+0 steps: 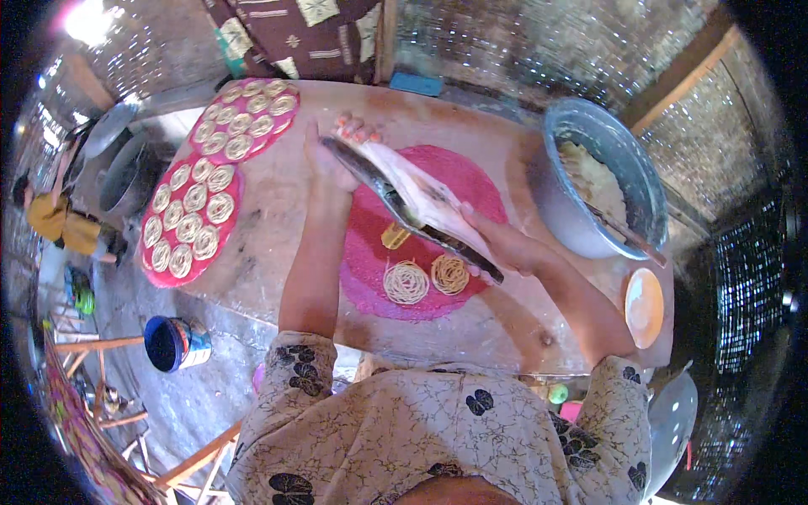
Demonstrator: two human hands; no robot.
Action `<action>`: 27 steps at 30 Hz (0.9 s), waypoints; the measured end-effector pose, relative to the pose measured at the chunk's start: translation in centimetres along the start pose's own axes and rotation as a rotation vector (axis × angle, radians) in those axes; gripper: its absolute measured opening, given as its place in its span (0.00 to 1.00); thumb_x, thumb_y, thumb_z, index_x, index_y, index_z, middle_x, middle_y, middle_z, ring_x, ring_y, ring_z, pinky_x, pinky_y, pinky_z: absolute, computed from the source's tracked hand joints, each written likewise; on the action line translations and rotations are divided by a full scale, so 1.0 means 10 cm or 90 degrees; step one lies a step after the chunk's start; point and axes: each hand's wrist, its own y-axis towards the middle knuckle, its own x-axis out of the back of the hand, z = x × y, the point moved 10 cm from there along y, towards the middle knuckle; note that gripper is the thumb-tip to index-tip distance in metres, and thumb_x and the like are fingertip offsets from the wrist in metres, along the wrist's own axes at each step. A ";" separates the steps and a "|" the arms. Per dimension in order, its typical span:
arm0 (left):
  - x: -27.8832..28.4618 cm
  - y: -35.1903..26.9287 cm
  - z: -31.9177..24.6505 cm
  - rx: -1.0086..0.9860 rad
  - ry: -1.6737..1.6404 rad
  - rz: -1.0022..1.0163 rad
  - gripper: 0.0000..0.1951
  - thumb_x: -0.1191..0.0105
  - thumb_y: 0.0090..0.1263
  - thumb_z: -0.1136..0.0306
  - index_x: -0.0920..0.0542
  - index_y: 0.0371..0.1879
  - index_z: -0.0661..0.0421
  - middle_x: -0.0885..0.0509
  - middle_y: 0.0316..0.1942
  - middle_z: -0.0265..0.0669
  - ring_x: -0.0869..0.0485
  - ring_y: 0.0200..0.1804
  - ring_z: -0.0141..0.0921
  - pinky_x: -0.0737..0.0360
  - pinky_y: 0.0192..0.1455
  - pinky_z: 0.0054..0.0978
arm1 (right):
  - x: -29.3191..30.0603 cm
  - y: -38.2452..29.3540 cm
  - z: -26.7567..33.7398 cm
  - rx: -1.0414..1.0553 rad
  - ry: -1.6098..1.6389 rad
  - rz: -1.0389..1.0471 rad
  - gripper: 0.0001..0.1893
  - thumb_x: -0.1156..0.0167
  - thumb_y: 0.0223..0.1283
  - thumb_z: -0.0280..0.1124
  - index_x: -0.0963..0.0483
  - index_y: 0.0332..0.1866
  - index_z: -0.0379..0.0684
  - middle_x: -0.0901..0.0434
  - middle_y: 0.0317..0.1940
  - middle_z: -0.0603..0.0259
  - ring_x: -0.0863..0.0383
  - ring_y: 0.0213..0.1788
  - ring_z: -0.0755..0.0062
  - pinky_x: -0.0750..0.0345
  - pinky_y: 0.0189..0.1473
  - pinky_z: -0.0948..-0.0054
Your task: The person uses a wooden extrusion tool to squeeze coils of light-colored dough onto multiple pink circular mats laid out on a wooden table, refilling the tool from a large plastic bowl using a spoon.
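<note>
Both hands hold a long, narrow hand press (404, 205), dark along its lower side and white above, slanting over the table. My left hand (344, 151) grips its far left end, with the fingers curled over the top. My right hand (499, 240) is closed around the near right end. Under the press, a yellow piece (396, 235) shows above a round pink mat (467, 173); how it joins the press is hidden. On the mat's near side lie two coiled nests of thin dough strands, a pale one (406, 282) and a yellower one (449, 274).
Two more pink mats (146, 268) (196, 146) at the left carry several nests. A large metal pot (549, 208) with pale dough and a stick stands right, beside an orange plate (644, 309). A bucket (192, 344) is on the floor; another person (63, 221) is far left.
</note>
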 end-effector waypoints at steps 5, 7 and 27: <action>0.88 -0.57 -0.60 -0.148 -0.003 -0.148 0.27 0.69 0.64 0.37 0.34 0.22 0.51 0.37 0.16 0.29 0.37 0.23 0.29 0.36 0.34 0.30 | -0.25 0.47 -0.13 -0.110 -0.148 0.023 0.37 0.71 0.57 0.70 0.29 0.34 0.43 0.32 0.15 0.67 0.32 0.13 0.79 0.33 0.15 0.77; 0.88 -0.69 -0.68 -0.170 -0.022 -0.153 0.28 0.69 0.64 0.36 0.35 0.21 0.51 0.38 0.15 0.29 0.38 0.22 0.28 0.36 0.33 0.29 | -0.19 0.52 -0.04 -0.101 -0.215 -0.017 0.38 0.71 0.57 0.71 0.30 0.29 0.41 0.33 0.13 0.67 0.34 0.12 0.78 0.36 0.13 0.76; 0.24 -0.95 -0.85 -0.245 0.020 -0.221 0.29 0.76 0.65 0.36 0.38 0.14 0.48 0.43 0.09 0.25 0.42 0.15 0.26 0.39 0.26 0.27 | -0.31 0.17 0.50 -0.006 -0.391 -0.092 0.39 0.70 0.60 0.67 0.30 0.18 0.39 0.35 0.09 0.67 0.35 0.09 0.77 0.37 0.12 0.74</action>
